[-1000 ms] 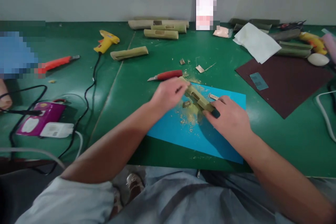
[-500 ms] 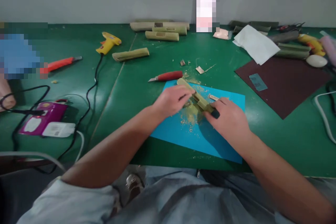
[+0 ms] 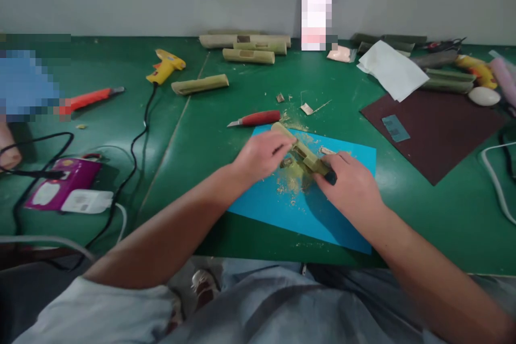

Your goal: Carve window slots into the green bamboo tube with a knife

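Observation:
A pale green bamboo tube [image 3: 308, 155] with a rectangular window cut in its side slants over a blue sheet [image 3: 266, 193]. My left hand [image 3: 262, 153] is closed at its far part, fingertips pinched against the bamboo beside the window. Around the near end wraps my right hand [image 3: 350, 177], thumb below and fingers on top. A dark piece [image 3: 331, 177] shows at that end; what it is I cannot tell. Yellowish dust [image 3: 296, 180] and shavings lie on the sheet under the tube. Just beyond the sheet rests a red-handled carving knife [image 3: 260, 118].
Several cut bamboo pieces [image 3: 248, 56] lie at the back. To the left are a yellow glue gun [image 3: 165, 67], a red-orange cutter [image 3: 91, 99], a purple box [image 3: 64, 185] with cords, and another person's arm [image 3: 8, 145]. White paper [image 3: 393, 70] overlaps a brown sheet [image 3: 433, 134] at right.
Both hands keep their hold on the bamboo tube, with only a tiny shift of the left hand. The whole view has moved very slightly.

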The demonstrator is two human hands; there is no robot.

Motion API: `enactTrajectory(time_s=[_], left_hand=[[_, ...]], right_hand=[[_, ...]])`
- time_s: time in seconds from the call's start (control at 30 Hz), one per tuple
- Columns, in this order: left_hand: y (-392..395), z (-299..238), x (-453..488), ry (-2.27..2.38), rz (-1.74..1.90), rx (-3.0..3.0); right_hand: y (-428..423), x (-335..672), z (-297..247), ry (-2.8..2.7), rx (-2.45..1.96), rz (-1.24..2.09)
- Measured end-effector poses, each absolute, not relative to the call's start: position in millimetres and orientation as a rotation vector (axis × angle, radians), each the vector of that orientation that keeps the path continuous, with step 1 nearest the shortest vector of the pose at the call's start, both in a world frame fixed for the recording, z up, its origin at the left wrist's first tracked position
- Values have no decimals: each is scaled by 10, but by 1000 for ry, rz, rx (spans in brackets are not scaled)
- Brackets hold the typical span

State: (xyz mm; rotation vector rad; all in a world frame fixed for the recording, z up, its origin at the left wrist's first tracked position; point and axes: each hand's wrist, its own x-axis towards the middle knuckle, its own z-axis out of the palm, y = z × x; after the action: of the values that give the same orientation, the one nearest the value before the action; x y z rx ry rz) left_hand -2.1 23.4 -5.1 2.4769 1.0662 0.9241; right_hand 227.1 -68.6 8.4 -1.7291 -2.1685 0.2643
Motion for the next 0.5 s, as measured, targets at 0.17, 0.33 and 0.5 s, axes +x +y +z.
enactTrajectory(time_s=[0.17, 0.33, 0.5], left_hand=[[226, -58, -24, 1168, 1037, 2415], [242, -69, -18, 1035, 955, 2451], [211, -77, 3, 1114, 1004, 2465]], right_hand=[[-695, 2269, 80, -2145, -1696, 254], [-692, 2268, 95, -2173, -1698, 274], [-689, 2269, 95, -2168, -1694, 263]])
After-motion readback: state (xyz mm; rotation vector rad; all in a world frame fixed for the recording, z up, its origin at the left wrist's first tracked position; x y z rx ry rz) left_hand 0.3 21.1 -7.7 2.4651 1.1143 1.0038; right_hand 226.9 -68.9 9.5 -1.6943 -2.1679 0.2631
